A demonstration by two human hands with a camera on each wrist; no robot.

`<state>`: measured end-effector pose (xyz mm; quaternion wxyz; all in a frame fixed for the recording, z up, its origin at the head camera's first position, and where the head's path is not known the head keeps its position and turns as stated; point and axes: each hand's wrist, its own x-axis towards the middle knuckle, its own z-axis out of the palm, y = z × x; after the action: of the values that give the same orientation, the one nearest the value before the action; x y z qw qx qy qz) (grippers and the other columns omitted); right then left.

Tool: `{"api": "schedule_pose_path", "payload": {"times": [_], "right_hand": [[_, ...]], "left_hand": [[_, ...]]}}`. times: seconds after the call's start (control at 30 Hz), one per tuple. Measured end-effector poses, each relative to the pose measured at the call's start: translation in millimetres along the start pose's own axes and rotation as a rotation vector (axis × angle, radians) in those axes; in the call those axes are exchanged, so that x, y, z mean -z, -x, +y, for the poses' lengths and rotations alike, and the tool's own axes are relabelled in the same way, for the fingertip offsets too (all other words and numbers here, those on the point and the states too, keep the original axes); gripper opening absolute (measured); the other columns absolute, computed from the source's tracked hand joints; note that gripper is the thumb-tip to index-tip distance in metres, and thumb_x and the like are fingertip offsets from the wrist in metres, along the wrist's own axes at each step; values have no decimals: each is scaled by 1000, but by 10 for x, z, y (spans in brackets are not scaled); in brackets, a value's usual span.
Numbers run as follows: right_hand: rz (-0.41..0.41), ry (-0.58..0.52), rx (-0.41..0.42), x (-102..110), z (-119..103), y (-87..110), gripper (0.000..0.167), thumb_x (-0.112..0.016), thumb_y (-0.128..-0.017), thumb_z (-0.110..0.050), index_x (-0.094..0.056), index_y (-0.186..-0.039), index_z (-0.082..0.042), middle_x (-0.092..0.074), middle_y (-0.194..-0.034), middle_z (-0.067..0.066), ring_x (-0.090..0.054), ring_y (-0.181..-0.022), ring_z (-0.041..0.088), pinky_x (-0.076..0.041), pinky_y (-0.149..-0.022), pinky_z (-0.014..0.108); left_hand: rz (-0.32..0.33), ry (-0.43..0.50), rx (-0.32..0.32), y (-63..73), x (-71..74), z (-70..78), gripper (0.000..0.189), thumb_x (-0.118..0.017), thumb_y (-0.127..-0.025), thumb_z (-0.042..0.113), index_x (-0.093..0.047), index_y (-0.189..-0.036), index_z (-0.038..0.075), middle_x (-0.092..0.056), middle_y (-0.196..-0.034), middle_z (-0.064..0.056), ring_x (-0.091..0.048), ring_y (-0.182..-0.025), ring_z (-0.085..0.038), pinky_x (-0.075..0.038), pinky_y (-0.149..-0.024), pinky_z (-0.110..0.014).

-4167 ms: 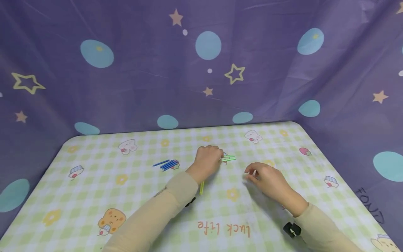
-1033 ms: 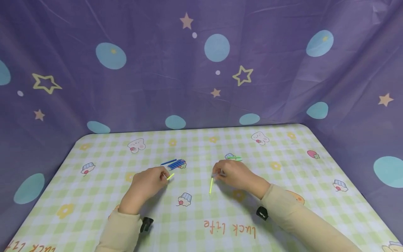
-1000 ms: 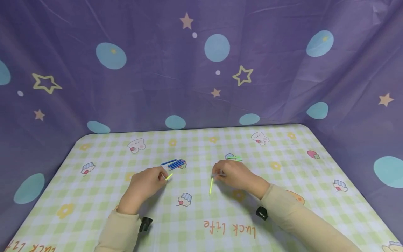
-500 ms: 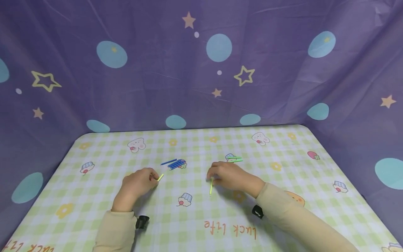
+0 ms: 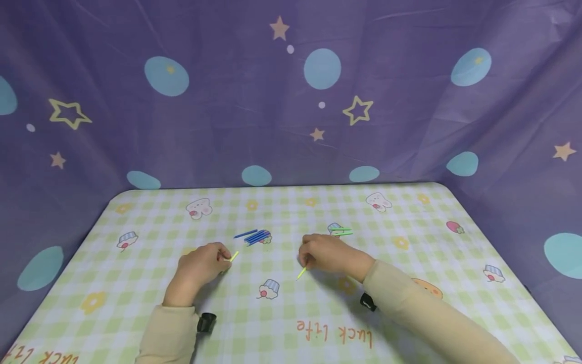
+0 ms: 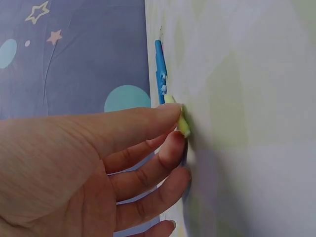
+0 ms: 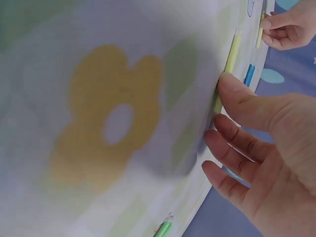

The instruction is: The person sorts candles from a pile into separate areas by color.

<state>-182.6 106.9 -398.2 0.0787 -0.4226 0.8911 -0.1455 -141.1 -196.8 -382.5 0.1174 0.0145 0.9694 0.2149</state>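
My left hand [image 5: 200, 268] is low over the left-middle of the table, its thumb and a finger pinching a thin yellow stick [image 5: 234, 256]. In the left wrist view this stick [image 6: 184, 127] pokes out past the thumb tip. Right of centre, my right hand [image 5: 329, 255] pinches another thin yellow stick [image 5: 301, 274] close over the cloth; the near end slants left and the rest is hidden by the fingers. The right wrist view shows this stick [image 7: 232, 54] between thumb and forefinger. Several blue sticks [image 5: 256, 237] lie together beyond the left hand.
Light green sticks [image 5: 342, 234] lie just beyond the right hand. A green-and-white checked cloth [image 5: 254, 328] with printed cartoons covers the table. Behind its far edge hangs a purple curtain [image 5: 218, 126] with stars and blue ovals.
The left hand has left the light green sticks and moved left, now with a yellow stick. The right hand, earlier without one, holds a yellow stick, whose near end has just swung left.
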Motion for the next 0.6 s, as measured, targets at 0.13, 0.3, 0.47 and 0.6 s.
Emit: {"api": "schedule_pose_path", "payload": {"times": [0.13, 0.3, 0.47, 0.6], "right_hand": [[-21, 57, 25, 33, -105, -146, 14, -80, -82, -16, -68, -80, -22, -51, -80, -11, -50, -74, 6, -46, -69, 23], [-27, 87, 67, 6, -336, -467, 9, -79, -85, -17, -70, -86, -20, -53, -83, -8, -52, -75, 6, -46, -70, 21], [-32, 110, 77, -116, -572, -807, 6, -77, -88, -22, -71, -89, -23, -61, -89, -10, -60, -93, 7, -47, -74, 20], [-24, 143, 79, -207, -707, -1001, 5, -76, -89, -26, -72, -91, -25, -63, -91, -11, -61, -94, 6, -47, -72, 17]], "left_hand": [[-1, -8, -3, 33, 48, -32, 18, -69, -91, 22, -70, -105, 11, -63, -89, 4, -55, -74, -14, -42, -71, -43], [-4, -7, -3, 51, 106, -74, 20, -66, -93, 25, -70, -108, 12, -67, -98, 1, -58, -81, -16, -43, -77, -48], [16, -7, -2, 58, 141, -114, 21, -65, -94, 25, -69, -110, 13, -69, -103, -1, -62, -86, -19, -45, -76, -50], [29, -13, -4, 71, 156, -129, 22, -64, -95, 25, -69, -113, 13, -69, -102, 0, -63, -85, -18, -46, -72, -47]]}}
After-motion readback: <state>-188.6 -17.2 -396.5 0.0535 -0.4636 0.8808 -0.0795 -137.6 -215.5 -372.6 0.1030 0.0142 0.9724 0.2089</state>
